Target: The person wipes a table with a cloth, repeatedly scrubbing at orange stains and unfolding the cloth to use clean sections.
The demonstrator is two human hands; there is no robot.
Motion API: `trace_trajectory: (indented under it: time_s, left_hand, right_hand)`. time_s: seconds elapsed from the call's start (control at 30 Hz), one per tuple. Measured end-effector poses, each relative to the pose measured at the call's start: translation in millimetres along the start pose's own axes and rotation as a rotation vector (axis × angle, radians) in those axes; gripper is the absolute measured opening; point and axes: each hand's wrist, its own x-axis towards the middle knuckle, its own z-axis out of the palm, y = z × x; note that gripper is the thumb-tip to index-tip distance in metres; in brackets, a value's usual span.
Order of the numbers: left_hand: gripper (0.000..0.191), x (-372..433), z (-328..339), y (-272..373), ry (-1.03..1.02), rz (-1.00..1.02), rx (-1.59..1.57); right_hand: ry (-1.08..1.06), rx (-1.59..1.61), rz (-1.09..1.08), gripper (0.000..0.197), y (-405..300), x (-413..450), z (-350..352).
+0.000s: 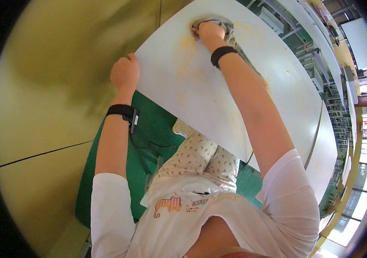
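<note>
My right hand point(211, 31) presses down on a bunched greyish cloth point(228, 23) near the far edge of the white table point(170, 77). Part of the cloth trails toward me beside my right forearm and ends in a yellowish tip. Yellow-orange smears lie on the tabletop around and below my right hand, along with a few small orange specks. My left hand point(125, 71) is closed at the table's left corner, with nothing visible in it; whether it grips the edge I cannot tell. Black bands circle both wrists.
A yellowish wall point(51, 80) rises close on the left. Another white tabletop point(323, 142) adjoins this one at the right, past a seam. Beyond are more tables and stools. My legs are below the near edge, over a green floor point(151, 113) with a black cable point(141, 146).
</note>
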Motion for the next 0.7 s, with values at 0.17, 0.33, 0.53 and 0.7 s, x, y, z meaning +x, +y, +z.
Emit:
trace_trajectory:
  time_s: [0.17,0.33,0.53,0.7]
  left_hand:
    - [0.051,-3,-8,11,-0.002,-0.003,-0.014]
    - [0.051,3,-4,8,-0.021,-0.054,-0.014]
    - [0.052,-1,0,7,-0.016,-0.076,-0.011]
    - [0.052,-1,-1,9,-0.059,-0.041,0.034]
  right_hand:
    - [-0.059,-0.114,-0.189,0.02,-2,-59,-13]
    - [-0.076,0.011,-0.328,0.027,-3,-111,-10]
    - [-0.042,0.013,-0.263,0.036,-10,-125,-6]
    - [0.015,-0.001,-0.198,0.033,-17,-102,1]
